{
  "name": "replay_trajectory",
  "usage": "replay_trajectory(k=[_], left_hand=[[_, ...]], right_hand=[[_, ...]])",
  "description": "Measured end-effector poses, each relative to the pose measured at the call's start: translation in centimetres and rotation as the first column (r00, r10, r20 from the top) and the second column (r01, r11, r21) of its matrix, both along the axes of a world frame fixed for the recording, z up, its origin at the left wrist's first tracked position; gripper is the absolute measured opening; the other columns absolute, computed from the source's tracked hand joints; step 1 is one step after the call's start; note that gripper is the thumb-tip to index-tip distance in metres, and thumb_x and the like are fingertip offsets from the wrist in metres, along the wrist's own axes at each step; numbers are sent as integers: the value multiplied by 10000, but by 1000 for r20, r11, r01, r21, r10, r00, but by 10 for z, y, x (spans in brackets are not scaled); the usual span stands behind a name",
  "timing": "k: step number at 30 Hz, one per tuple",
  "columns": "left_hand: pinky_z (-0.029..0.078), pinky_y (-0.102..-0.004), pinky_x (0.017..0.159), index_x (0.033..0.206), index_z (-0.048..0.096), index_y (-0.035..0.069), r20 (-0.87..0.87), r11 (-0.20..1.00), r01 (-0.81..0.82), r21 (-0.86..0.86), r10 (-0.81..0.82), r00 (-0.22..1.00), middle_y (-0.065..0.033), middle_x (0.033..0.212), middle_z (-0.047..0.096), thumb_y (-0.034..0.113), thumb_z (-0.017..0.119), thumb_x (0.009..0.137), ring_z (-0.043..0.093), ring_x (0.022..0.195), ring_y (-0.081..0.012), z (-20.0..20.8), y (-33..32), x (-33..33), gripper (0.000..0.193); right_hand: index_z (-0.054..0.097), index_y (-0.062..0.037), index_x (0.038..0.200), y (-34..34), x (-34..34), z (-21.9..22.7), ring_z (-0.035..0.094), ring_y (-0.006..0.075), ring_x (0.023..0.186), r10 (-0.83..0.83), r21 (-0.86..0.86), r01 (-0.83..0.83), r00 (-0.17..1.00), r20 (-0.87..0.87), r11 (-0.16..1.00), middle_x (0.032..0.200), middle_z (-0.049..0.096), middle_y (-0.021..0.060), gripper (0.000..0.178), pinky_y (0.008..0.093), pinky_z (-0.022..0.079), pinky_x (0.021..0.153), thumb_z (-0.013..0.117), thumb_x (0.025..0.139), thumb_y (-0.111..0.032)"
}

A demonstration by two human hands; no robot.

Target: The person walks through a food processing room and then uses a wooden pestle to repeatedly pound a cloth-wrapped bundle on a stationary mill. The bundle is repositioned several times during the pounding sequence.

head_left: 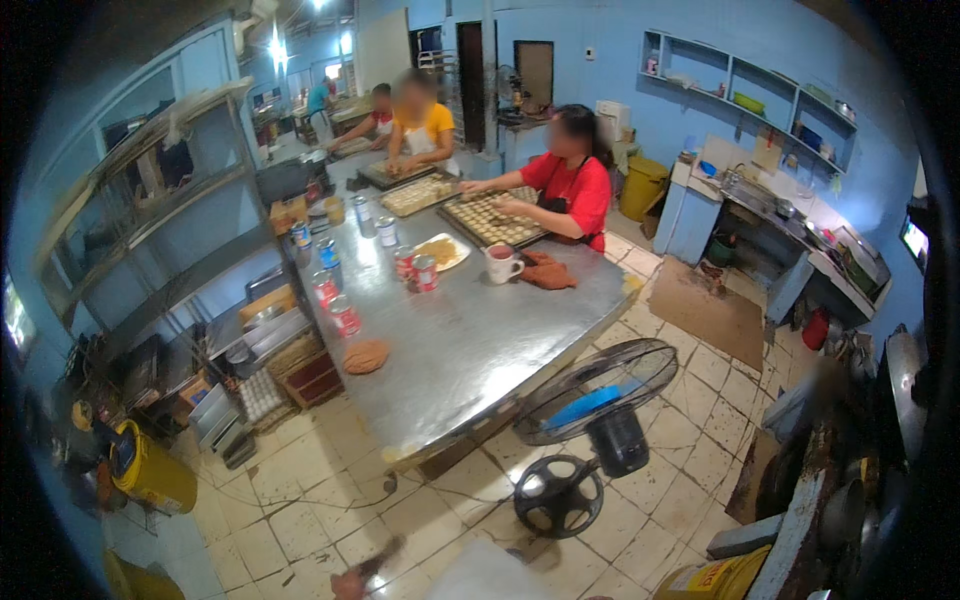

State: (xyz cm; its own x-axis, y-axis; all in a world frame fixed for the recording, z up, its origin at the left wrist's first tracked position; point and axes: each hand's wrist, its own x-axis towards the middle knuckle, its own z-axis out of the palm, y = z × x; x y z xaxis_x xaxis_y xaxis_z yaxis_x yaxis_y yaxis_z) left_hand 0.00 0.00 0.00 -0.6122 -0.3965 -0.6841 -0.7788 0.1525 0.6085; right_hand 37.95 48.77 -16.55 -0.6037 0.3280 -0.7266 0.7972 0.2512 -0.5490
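Note:
Neither of my hands can be made out. A pale, blurred shape (483, 572) rises from the lower edge, and a reddish-brown blur (350, 584) lies left of it; I cannot tell what either is. Ahead stands a long metal-topped table (470, 345). On it are several cans, such as a red-and-white can (344, 316) and a blue can (328, 253). A white mug (502, 265) sits beside a brown cloth (548, 272). Another brown cloth (366, 356) lies at the near left corner. A white plate (455, 250) holds something yellowish-brown.
A person in red (575, 190) works over a tray of small round dough pieces (492, 219); others work farther back. A black fan (598, 395) stands at the table's near right. Left are shelves (150, 240) and a yellow bucket (160, 475). A sink counter (760, 195) lines the right wall.

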Motion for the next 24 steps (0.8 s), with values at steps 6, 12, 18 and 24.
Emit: replay_trajectory(k=[6, 12, 18, 24], left_hand=[[524, -493, 706, 1080, 488, 69, 83, 923, 382, -36, -378, 922, -103, 1125, 533, 282, 673, 895, 545, 891, -267, -10, 142, -6, 338], [523, -504, 705, 1082, 499, 56, 28, 746, 666, -13, -666, 746, -109, 1150, 537, 276, 668, 896, 549, 897, -268, 5, 295, -39, 334], [523, -514, 703, 1084, 511, 43, 6, 468, 872, -142, -881, 473, -115, 1174, 541, 271, 664, 897, 553, 902, -269, 17, 447, -45, 332], [523, -525, 702, 1086, 522, 31, 50, 419, 882, -216, -898, 438, -120, 1199, 545, 265, 660, 898, 557, 908, -269, 2, 595, -7, 330]], right_hand=[[722, -31, 1019, 53, -55, 64, 619, 179, 722, -251, 39, 270, 932, -262, 962, 790, 693, 88, 324, 345, 519, 670, 584, 934, -312], [647, -61, 1133, 130, -27, 70, 645, 230, 908, -275, -12, 282, 923, -271, 959, 952, 692, 170, 369, 386, 497, 810, 613, 917, -358], [539, -139, 1388, 249, 5, 39, 626, 248, 1145, -323, -75, 319, 945, -45, 945, 1237, 639, 247, 607, 395, 464, 1015, 697, 877, -428], [590, -161, 1336, 431, 14, -5, 637, 282, 1087, -164, 9, 166, 982, -98, 986, 1261, 625, 217, 574, 432, 487, 977, 724, 857, -447]])
